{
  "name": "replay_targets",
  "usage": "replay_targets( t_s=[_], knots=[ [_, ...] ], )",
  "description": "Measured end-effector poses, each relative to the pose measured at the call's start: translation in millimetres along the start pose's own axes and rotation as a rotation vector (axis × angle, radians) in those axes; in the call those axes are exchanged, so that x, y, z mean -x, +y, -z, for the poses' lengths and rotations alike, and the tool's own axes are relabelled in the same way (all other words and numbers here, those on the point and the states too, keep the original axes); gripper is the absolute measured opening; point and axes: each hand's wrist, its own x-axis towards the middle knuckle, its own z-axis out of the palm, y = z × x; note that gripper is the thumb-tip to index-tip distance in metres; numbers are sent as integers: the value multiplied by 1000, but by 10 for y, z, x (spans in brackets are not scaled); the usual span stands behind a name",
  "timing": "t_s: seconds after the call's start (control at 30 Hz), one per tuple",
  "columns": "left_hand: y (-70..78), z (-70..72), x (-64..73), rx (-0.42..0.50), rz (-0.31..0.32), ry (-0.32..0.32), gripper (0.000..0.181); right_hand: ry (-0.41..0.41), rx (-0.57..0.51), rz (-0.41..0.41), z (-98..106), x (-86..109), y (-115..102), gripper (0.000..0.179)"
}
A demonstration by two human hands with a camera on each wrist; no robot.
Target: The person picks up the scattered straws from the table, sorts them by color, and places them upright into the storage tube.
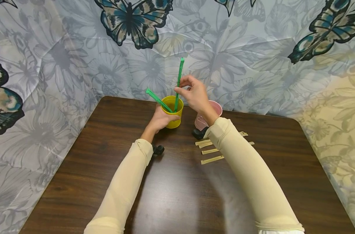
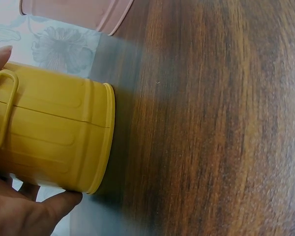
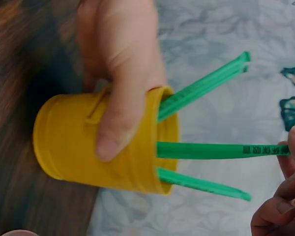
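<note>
My left hand (image 1: 161,118) grips a yellow bucket-shaped cup (image 1: 175,123) with a wire-like handle, near the table's back edge. In the right wrist view its thumb lies along the cup's side. My right hand (image 1: 196,94) pinches a green paper-wrapped straw (image 3: 211,150) with dark printing; its lower end is inside the cup. Two more green wrapped straws (image 3: 204,87) lean out over the rim, one on each side of the pinched straw. The left wrist view shows the cup's base (image 2: 102,140) close to the brown tabletop; whether it touches cannot be told.
A pink bucket-shaped cup (image 1: 200,123) stands behind my right wrist, partly covered by it. Several tan paper-wrapped sticks (image 1: 211,160) lie on the dark wooden table (image 1: 171,195), partly under my right sleeve. A butterfly-patterned cloth (image 1: 154,65) hangs behind the table.
</note>
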Motion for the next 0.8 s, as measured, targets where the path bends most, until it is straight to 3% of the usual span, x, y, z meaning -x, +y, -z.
replay_targets(
  t_s=[0.33, 0.57, 0.8],
  knots=[
    [-24, -17, -2, 5, 10, -5, 88, -62, 154, -111, -170, 57, 287, 28],
    [0, -10, -1, 12, 31, 5, 98, -59, 137, -144, -202, 65, 335, 29],
    [-11, -2, -4, 7, 15, 14, 91, -79, 135, -160, -223, 73, 355, 32]
  ],
)
